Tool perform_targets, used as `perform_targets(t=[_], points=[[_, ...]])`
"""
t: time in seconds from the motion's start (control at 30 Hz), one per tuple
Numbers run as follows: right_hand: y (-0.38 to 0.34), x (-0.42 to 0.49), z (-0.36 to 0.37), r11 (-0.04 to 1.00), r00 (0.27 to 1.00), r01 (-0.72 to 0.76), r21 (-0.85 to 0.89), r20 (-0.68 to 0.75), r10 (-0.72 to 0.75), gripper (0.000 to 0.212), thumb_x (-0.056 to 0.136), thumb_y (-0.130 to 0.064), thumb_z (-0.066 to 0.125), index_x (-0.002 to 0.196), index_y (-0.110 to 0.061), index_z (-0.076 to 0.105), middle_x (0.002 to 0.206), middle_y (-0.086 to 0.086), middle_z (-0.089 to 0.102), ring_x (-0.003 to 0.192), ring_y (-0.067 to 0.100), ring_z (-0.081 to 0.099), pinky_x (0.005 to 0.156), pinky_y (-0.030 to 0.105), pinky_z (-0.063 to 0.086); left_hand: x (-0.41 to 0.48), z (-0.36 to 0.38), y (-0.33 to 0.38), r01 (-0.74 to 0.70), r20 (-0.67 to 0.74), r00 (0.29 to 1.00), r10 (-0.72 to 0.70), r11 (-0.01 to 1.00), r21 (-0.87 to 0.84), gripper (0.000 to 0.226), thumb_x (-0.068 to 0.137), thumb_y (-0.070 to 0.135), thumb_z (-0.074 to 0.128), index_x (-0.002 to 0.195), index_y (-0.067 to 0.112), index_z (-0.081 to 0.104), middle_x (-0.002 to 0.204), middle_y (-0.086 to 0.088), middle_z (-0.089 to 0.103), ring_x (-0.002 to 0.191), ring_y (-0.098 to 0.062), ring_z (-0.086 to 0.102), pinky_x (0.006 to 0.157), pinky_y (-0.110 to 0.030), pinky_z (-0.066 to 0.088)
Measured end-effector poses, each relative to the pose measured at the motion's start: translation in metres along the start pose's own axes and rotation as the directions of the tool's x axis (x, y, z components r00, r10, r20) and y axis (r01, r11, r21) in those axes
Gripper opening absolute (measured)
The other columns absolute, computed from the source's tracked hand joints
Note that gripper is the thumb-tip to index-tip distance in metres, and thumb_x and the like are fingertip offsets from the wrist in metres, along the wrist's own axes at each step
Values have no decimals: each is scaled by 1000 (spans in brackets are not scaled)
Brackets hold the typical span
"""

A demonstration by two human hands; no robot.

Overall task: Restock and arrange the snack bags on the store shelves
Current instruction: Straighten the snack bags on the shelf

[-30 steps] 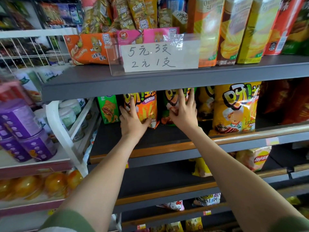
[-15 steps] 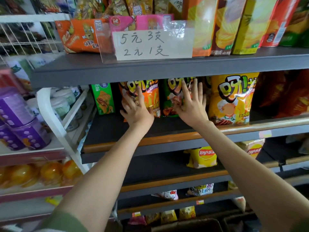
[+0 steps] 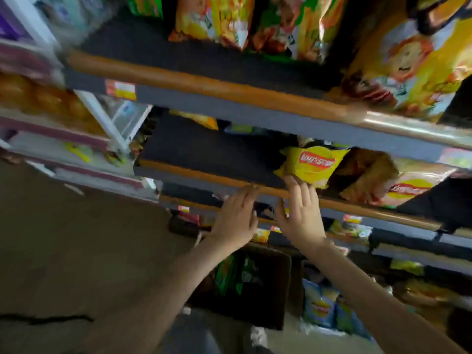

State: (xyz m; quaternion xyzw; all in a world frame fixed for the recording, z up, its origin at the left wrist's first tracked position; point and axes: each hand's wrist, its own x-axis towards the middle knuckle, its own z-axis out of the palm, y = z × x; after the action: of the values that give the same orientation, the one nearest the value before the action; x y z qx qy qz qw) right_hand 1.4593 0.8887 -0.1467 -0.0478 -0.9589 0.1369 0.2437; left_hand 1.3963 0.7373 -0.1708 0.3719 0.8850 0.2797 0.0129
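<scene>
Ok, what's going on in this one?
A person is working on snack shelves with bare hands. Both hands reach to a lower shelf: the right hand has straight fingers at the bottom edge of a yellow chip bag, and the left hand is open beside it over the shelf's wooden lip. Neither grips anything. The picture is blurred, so contact is unclear. A box holding more bags sits below.

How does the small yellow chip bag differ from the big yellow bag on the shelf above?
The small yellow chip bag carries a red logo; the big yellow bag shows a cartoon face. The small one sits on the lower shelf, the big one a shelf higher. The right hand reaches the small bag; no hand nears the big one. Both are yellow snack bags.
</scene>
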Motion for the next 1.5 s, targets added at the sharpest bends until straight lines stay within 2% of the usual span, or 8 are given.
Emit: perform_targets(t=[0.17,0.33,0.8,0.93,1.03,1.17,1.27,1.5], points=[[54,-111,95,995,929,-94,-22,359,96,50,88,-26,42,133,-4,40,125,20,56,108,32,42,87,48,49,-76,136,-66,301,218,920,-326,943,141,51,87,24,51,134,4,50,126,-16,57,112,-33,57,91,-40,51],[98,-221,223,979,659,-169,-110,726,196,64,77,-19,56,137,-9,38,122,17,59,104,35,58,79,47,55,-152,261,-142,428,241,839,-488,866,259,64,67,18,79,126,7,57,120,-18,61,105,-34,62,85,-42,54],[141,-355,518,939,12,321,-124,992,127,93,89,0,56,152,-28,-7,161,2,-5,144,29,15,107,46,36,-230,389,-289,376,-34,888,-458,682,627,88,79,17,64,153,17,16,158,-16,11,147,-30,2,117,-48,-3],[150,-361,534,906,81,412,-93,995,65,62,92,-3,50,147,-18,25,153,8,24,129,29,42,92,42,48,-241,389,-299,289,-15,917,-398,639,713,79,82,18,57,152,15,21,158,-15,8,147,-28,-2,117,-45,-2],[150,-350,509,889,265,447,-104,964,-21,46,66,-10,82,108,-10,65,104,9,63,76,23,66,50,30,56,-238,386,-291,279,4,923,-384,678,680,72,80,20,60,147,13,34,158,-18,6,146,-32,0,116,-49,-2],[137,-318,435,924,280,383,-16,955,-100,51,91,-1,45,140,-9,36,136,10,43,121,29,50,88,37,51,-230,365,-255,264,92,921,-379,779,568,68,71,22,71,135,11,52,157,-20,16,145,-35,11,116,-52,1],[107,-275,353,957,466,256,138,850,-248,50,77,-1,29,117,-5,59,113,12,59,99,28,65,70,31,58,-214,321,-218,279,224,881,-417,839,467,66,71,33,73,133,15,56,156,-20,18,144,-35,12,116,-53,2],[33,-153,152,824,693,38,566,579,-430,56,70,18,58,115,-14,48,115,17,59,106,17,53,96,13,35,-153,122,-116,397,502,773,-388,913,94,106,75,56,71,153,26,5,159,-4,2,145,-24,6,115,-41,16]])
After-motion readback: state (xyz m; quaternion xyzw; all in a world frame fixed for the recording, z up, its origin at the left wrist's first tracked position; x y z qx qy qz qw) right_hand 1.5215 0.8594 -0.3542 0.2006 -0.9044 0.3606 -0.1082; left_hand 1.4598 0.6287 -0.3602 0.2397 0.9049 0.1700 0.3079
